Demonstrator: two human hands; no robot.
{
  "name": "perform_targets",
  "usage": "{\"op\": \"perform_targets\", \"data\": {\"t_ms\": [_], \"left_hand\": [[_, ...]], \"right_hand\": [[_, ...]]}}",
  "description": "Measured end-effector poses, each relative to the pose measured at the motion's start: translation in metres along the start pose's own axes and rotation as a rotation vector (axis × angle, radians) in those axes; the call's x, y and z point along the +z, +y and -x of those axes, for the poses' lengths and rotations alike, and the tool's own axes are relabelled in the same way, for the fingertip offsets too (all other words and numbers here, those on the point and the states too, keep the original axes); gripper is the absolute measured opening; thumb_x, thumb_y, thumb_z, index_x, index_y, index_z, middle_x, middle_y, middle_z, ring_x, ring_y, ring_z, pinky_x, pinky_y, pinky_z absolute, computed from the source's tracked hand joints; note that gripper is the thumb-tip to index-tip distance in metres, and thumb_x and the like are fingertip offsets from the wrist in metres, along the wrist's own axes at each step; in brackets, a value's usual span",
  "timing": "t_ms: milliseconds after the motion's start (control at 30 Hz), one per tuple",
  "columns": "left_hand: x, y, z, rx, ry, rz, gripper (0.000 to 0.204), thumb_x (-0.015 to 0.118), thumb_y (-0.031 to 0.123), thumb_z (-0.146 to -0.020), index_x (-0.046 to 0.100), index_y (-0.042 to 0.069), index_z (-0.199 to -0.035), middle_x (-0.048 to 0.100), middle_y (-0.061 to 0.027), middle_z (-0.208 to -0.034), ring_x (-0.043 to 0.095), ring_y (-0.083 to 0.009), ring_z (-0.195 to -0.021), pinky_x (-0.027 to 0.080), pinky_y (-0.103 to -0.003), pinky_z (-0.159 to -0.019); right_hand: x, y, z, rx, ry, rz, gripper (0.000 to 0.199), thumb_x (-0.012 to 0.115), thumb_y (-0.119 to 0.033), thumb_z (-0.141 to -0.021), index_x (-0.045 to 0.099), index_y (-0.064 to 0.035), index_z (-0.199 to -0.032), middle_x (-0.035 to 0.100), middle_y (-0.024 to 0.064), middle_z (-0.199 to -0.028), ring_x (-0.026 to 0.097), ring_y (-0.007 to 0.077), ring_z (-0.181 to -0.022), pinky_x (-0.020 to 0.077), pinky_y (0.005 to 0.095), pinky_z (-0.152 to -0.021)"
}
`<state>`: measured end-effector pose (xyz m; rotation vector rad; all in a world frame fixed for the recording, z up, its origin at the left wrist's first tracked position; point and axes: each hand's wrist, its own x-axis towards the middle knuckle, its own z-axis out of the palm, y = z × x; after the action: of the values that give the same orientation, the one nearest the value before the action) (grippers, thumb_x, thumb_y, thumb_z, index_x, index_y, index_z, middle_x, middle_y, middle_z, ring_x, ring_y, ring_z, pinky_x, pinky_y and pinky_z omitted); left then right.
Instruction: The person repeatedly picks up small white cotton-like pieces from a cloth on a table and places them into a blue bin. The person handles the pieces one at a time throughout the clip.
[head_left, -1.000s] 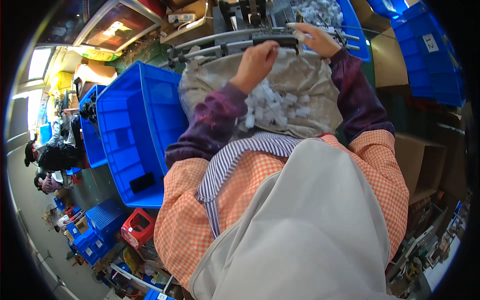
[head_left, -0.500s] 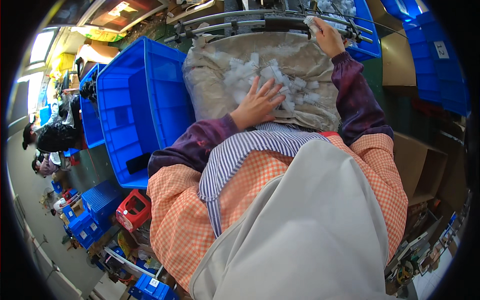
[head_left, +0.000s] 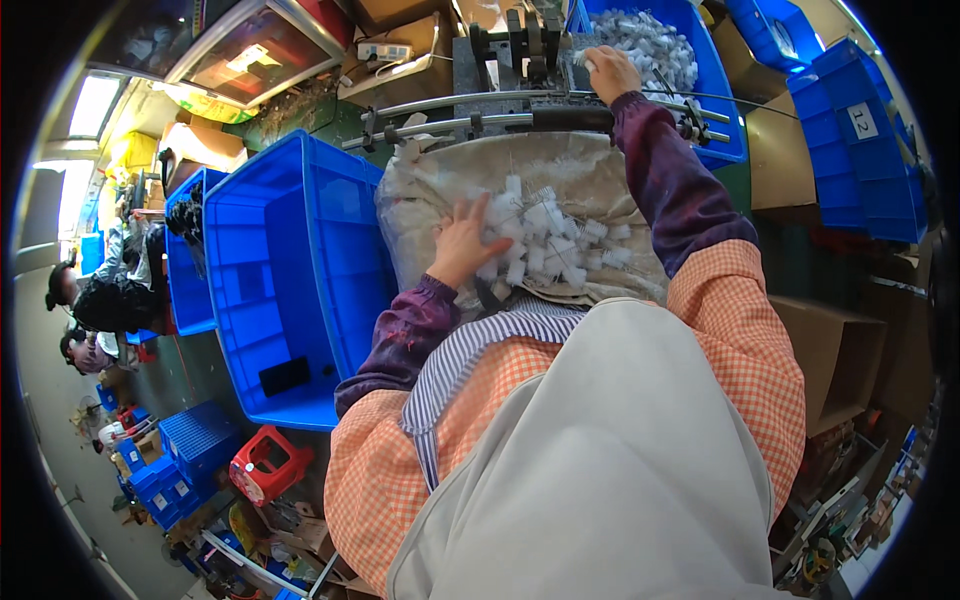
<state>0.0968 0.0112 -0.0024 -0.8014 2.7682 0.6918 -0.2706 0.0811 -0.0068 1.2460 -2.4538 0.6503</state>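
Note:
A heap of small white translucent plastic pieces (head_left: 545,235), some with comb-like teeth, lies on a beige cloth sheet (head_left: 600,155) in front of me. My left hand (head_left: 463,240) rests at the heap's left side, fingers spread, holding nothing. Farther off, my right hand (head_left: 612,75) reaches over the metal rails to the machine, beside a blue bin of similar pieces (head_left: 665,50). Its fingers are closed on a white plastic piece (head_left: 588,66), mostly hidden by the fingertips.
Two metal rails (head_left: 450,104) cross beyond the cloth, with a dark machine (head_left: 515,50) behind. A large blue crate (head_left: 240,270) holding a dark flat object (head_left: 284,377) stands left. A red stool (head_left: 268,465) is lower left; cardboard boxes (head_left: 825,355) stand right. People sit far left.
My right hand has moved forward and left with the white piece, from over the rails to the machine. My left hand has shifted left across the heap. The view has tilted forward.

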Motion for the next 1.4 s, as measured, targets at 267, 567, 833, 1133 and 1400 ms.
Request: {"op": "perform_targets", "data": {"t_ms": [267, 567, 833, 1133, 1400], "left_hand": [[0.015, 0.022, -0.014, 0.223, 0.073, -0.084, 0.051, 0.065, 0.026, -0.072, 0.046, 0.019, -0.118, 0.046, -0.0077, -0.113, 0.045, -0.0333, -0.101, 0.04, -0.05, -0.08], [0.008, 0.021, -0.025, 0.327, 0.043, -0.167, 0.033, 0.058, 0.026, -0.079, 0.05, 0.018, -0.11, 0.048, -0.0085, -0.106, 0.045, -0.0333, -0.1, 0.039, -0.049, -0.081], [-0.011, 0.021, -0.026, 0.189, 0.141, -0.134, 0.021, 0.056, 0.025, -0.08, 0.056, 0.017, -0.099, 0.053, -0.0058, -0.106, 0.045, -0.0317, -0.101, 0.037, -0.052, -0.079], [-0.014, 0.033, -0.018, -0.005, 0.135, -0.317, 0.032, 0.06, 0.024, -0.075, 0.057, 0.014, -0.105, 0.052, -0.0071, -0.111, 0.034, -0.0319, -0.119, 0.018, -0.068, -0.094], [0.004, 0.029, -0.03, 0.195, 0.102, -0.242, 0.031, 0.061, 0.021, -0.072, 0.056, 0.011, -0.101, 0.059, -0.0096, -0.099, 0.047, -0.0286, -0.107, 0.024, -0.056, -0.096]], "right_hand": [[0.024, -0.014, -0.013, 0.011, -0.125, 0.225, 0.022, 0.052, -0.015, -0.076, 0.061, -0.0158, -0.097, 0.059, 0.0014, -0.101, 0.048, 0.025, -0.103, 0.0404, 0.0398, -0.084], [0.032, -0.008, -0.015, -0.027, -0.116, 0.169, 0.019, 0.053, -0.018, -0.078, 0.059, -0.0138, -0.095, 0.059, 0.0029, -0.101, 0.047, 0.0258, -0.104, 0.0384, 0.0395, -0.085], [0.029, -0.012, -0.012, 0.032, -0.107, 0.182, 0.018, 0.048, -0.018, -0.078, 0.058, -0.0135, -0.092, 0.06, 0.0042, -0.099, 0.048, 0.0243, -0.104, 0.0378, 0.0388, -0.084], [0.028, -0.01, -0.018, 0.047, -0.13, 0.092, 0.016, 0.048, -0.022, -0.08, 0.058, -0.0137, -0.091, 0.062, 0.0055, -0.099, 0.049, 0.025, -0.103, 0.0347, 0.0391, -0.086], [0.032, -0.008, -0.016, 0.016, -0.115, 0.146, 0.02, 0.051, -0.025, -0.081, 0.058, -0.0137, -0.097, 0.061, 0.0033, -0.101, 0.049, 0.0234, -0.103, 0.0333, 0.0395, -0.087]]}}
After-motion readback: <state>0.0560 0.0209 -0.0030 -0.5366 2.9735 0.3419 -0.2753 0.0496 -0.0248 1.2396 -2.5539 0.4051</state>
